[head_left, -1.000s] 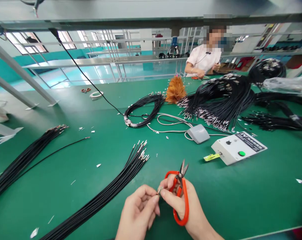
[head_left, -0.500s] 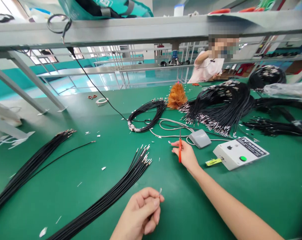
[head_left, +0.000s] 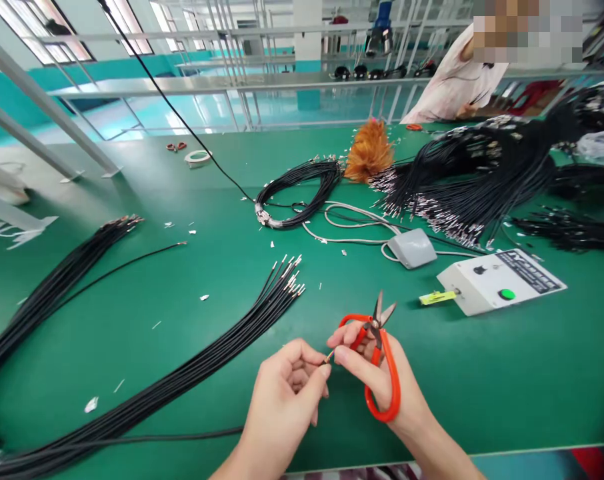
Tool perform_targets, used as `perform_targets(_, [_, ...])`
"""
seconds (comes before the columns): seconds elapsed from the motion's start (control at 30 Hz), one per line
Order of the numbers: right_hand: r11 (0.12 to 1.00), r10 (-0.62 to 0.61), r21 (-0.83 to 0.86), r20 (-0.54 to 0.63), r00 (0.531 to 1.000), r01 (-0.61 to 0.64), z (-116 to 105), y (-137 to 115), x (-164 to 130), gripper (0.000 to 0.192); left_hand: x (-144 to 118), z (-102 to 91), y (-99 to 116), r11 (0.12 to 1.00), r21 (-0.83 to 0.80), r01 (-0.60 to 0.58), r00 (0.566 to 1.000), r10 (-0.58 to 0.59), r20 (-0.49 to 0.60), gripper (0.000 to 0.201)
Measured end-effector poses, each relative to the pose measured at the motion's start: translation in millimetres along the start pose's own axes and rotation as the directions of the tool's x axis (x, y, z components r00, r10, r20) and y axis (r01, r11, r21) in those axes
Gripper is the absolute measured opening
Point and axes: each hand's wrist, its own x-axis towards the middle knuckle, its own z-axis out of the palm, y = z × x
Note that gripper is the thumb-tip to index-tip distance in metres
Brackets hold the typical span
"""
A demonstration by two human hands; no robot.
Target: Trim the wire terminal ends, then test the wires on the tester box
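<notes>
My left hand (head_left: 285, 397) pinches a small metal terminal (head_left: 328, 357) at the tip of a thin black wire near the front edge of the green table (head_left: 482, 387). My right hand (head_left: 377, 377) touches the same terminal with thumb and forefinger while orange-handled snips (head_left: 382, 363) hang looped over its fingers, blades pointing up and away. A long bundle of black wires with metal ends (head_left: 192, 373) lies just left of my hands, running from the lower left toward the table's middle.
Another black wire bundle (head_left: 57, 287) lies far left. A coiled wire loop (head_left: 297, 190), grey foot pedal (head_left: 412, 248) and white control box with a green button (head_left: 499, 290) sit ahead. Large heaps of black wires (head_left: 472, 180) and an orange duster (head_left: 369, 152) lie beyond. A person in white works at the far right.
My right hand, which had reached out toward the foot pedal with the snips, has come back to meet my left hand at the terminal. The camera has tilted down.
</notes>
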Motion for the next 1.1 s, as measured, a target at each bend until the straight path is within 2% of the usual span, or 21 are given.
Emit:
perform_targets(0.13, [0.998,-0.004,0.068,0.018,1.0,0.003,2.7,0.7,-1.0,0.021,-0.8,-0.8,-3.1,0.953,0.192,-0.233,0.965,0.251,-0.075,0.014])
perform_targets(0.2, [0.995,-0.007,0.1,0.012,1.0,0.006,3.2,0.9,-1.7,0.022,-0.6,-1.7,-5.5,0.924,0.242,-0.295,0.942,0.323,-0.084,0.013])
perform_targets(0.43, [0.99,-0.024,0.136,-0.015,1.0,0.026,2.1,3.3,-2.4,0.021,1.2,-0.3,-12.7,0.945,0.182,-0.27,0.955,0.288,-0.076,0.01])
perform_targets(0.5, [0.992,-0.039,0.117,0.005,0.999,0.038,1.4,4.8,-3.0,0.02,0.2,2.0,-14.1,0.931,0.194,-0.309,0.933,0.336,-0.127,0.01])
perform_targets(0.57, [0.994,-0.048,0.1,0.039,0.998,0.044,0.6,6.9,-3.6,0.02,-1.4,4.3,-15.4,0.892,0.258,-0.372,0.89,0.421,-0.173,0.009])
perform_targets(0.67, [0.995,-0.049,0.089,0.036,0.998,0.045,-0.4,9.5,-4.3,0.021,-3.6,5.0,-18.1,0.756,0.436,-0.488,0.789,0.596,-0.15,0.008])
perform_targets(0.77, [0.998,-0.056,0.008,0.004,0.998,0.056,-2.8,6.2,-4.8,0.018,-3.0,0.3,-22.3,0.532,0.631,-0.564,0.688,0.725,0.003,0.013])
perform_targets(0.83, [0.979,-0.108,-0.169,0.027,0.994,0.111,-6.4,-0.2,-5.0,0.012,-0.9,-5.4,-25.1,0.388,0.722,-0.573,0.648,0.754,0.11,0.016])
perform_targets(0.9, [0.866,-0.216,-0.432,0.131,0.968,0.252,-10.9,-7.8,-4.8,0.008,2.3,-11.1,-27.2,0.277,0.759,-0.589,0.621,0.756,0.206,0.019])
perform_targets(0.97, [0.634,-0.337,-0.64,0.277,0.9,0.434,-14.9,-14.0,-4.5,0.012,5.8,-14.6,-28.8,0.219,0.743,-0.632,0.608,0.735,0.3,0.021])
perform_targets(1.03, [0.39,-0.431,-0.73,0.394,0.812,0.562,-17.4,-17.2,-4.2,0.018,8.9,-14.0,-30.4,0.283,0.703,-0.652,0.64,0.703,0.31,0.018])
perform_targets(1.1, [0.214,-0.486,-0.747,0.477,0.732,0.629,-19.1,-17.6,-4.2,0.024,10.9,-9.7,-31.6,0.464,0.646,-0.606,0.729,0.65,0.216,0.014])
